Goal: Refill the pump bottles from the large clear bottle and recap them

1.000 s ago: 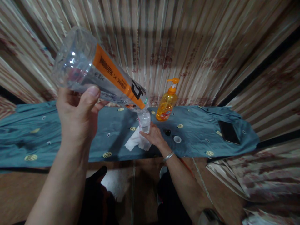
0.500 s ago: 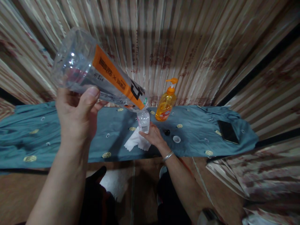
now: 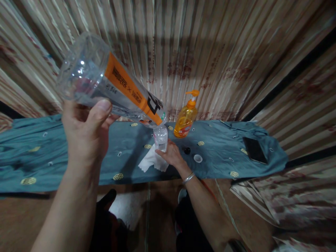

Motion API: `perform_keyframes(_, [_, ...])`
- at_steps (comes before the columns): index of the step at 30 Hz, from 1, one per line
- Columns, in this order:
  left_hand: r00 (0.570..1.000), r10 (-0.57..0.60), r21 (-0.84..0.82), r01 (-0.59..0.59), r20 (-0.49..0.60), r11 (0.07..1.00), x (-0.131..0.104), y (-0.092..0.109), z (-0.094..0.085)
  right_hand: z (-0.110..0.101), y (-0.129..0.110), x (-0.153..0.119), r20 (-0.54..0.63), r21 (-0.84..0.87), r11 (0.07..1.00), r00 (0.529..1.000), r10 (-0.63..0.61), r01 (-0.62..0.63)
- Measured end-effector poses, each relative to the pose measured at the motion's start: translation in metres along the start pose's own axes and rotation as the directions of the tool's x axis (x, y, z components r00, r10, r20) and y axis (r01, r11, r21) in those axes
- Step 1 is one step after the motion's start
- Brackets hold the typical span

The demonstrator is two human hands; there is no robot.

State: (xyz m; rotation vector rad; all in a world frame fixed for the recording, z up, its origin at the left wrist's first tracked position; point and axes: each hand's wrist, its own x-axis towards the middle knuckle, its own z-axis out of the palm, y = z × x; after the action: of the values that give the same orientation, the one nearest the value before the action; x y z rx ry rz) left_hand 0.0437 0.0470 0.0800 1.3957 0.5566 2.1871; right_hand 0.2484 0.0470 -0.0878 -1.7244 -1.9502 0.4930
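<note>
My left hand (image 3: pixel 88 126) is wrapped round a large clear bottle (image 3: pixel 123 91) with an orange label, holding it tilted, its neck down to the right. The bottle's mouth meets the top of a small clear bottle (image 3: pixel 161 139), which stands upright with clear liquid in it. My right hand (image 3: pixel 172 153) grips the small bottle low on its right side. Under and beside the small bottle lies a white cloth (image 3: pixel 152 160) on the blue-green tablecloth (image 3: pixel 110 157).
An orange pump bottle (image 3: pixel 185 120) stands behind my right hand. A small black object (image 3: pixel 187 150) and a round white cap (image 3: pixel 197 158) lie right of that hand. Farther right is a black phone (image 3: pixel 254 149). A striped curtain (image 3: pixel 204 45) hangs behind the table.
Both hands keep their holds, and the bottles stay mouth to mouth. The view has shifted very slightly, with the table a little lower in it.
</note>
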Motion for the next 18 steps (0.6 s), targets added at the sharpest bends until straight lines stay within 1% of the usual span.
perform_keyframes(6, [0.998, -0.013, 0.05, 0.01, 0.068, 0.999, 0.004, -0.005, -0.009, 0.001, 0.001, 0.0, -0.022, -0.01, 1.0, 1.0, 0.009, -0.009])
perform_keyframes(9, [0.997, -0.015, 0.061, 0.01, 0.075, 0.998, 0.005, -0.005, -0.012, 0.001, 0.002, 0.001, -0.016, -0.017, 1.0, 1.0, 0.001, -0.001])
perform_keyframes(14, [0.996, -0.028, 0.033, 0.025, 0.086, 0.999, 0.004, -0.002, -0.008, 0.0, 0.002, 0.001, 0.009, -0.015, 1.0, 1.0, 0.005, -0.005])
perform_keyframes(18, [0.999, -0.012, 0.008, 0.011, 0.052, 1.0, 0.001, -0.003, -0.004, -0.001, 0.0, 0.001, 0.013, -0.018, 1.0, 1.0, 0.015, -0.015])
